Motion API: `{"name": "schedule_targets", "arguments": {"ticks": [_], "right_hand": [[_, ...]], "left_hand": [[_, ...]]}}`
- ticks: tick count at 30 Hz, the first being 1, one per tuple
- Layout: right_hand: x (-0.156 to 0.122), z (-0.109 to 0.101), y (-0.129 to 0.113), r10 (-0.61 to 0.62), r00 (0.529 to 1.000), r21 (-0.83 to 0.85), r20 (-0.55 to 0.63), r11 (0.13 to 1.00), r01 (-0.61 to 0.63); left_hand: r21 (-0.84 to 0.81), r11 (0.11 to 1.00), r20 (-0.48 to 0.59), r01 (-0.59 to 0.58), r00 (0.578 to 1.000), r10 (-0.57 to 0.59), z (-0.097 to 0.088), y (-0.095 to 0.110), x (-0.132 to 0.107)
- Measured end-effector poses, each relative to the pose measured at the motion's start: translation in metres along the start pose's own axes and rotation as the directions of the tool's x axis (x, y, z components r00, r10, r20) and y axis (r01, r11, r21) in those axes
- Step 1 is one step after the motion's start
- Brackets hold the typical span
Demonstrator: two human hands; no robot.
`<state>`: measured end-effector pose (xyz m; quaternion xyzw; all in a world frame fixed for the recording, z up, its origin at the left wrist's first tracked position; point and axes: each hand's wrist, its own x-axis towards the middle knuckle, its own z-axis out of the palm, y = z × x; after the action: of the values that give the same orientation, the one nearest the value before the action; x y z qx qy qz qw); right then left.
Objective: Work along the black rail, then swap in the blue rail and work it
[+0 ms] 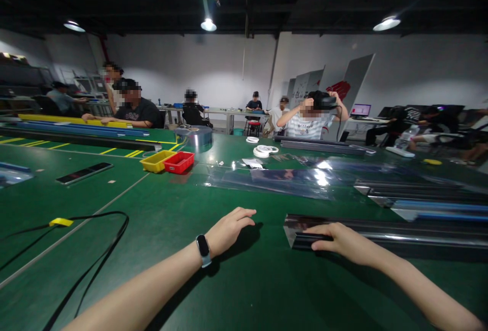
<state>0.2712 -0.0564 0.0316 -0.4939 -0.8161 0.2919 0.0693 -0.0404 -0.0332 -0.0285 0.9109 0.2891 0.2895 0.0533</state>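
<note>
My left hand (pixel 229 229), with a smart band on its wrist, hovers palm down just above the green table (pixel 171 209), fingers loosely curved and empty. My right hand (pixel 339 242) rests on the left end of a long dark shiny strip (pixel 400 234) that lies across the table to the right; its fingers curl over the strip's near edge. Several similar long strips in clear wrapping (pixel 419 193) lie behind it.
A yellow tray (pixel 156 160) and a red tray (pixel 179 162) sit mid-table. Clear plastic sheets (pixel 274 178) and tape rolls (pixel 265 150) lie beyond. A black cable (pixel 107 249) loops at left. Several people sit or stand at the far tables.
</note>
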Motion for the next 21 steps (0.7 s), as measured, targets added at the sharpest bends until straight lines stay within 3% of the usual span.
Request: {"name": "schedule_targets", "arguments": {"ticks": [8,13,17,21], "right_hand": [[-0.007,-0.012,0.008,0.066,0.995,-0.029,0.074,0.998,-0.065],[0.003,0.001,-0.009,0.008,0.992,-0.192,-0.124,0.981,-0.032],[0.01,0.012,-0.015,-0.035,0.995,-0.23,-0.095,0.973,0.012],[0.012,0.017,-0.006,-0.025,0.99,-0.237,-0.142,0.971,-0.009]], "left_hand": [[-0.017,1.0,-0.001,0.007,1.0,-0.007,0.003,-0.001,-0.001],[-0.01,1.0,-0.006,0.014,1.0,-0.014,0.004,-0.002,-0.001],[0.01,1.0,0.003,0.01,1.0,-0.01,0.005,-0.003,-0.002],[0.057,0.998,0.012,0.008,1.0,-0.008,0.005,-0.001,0.0]]}}
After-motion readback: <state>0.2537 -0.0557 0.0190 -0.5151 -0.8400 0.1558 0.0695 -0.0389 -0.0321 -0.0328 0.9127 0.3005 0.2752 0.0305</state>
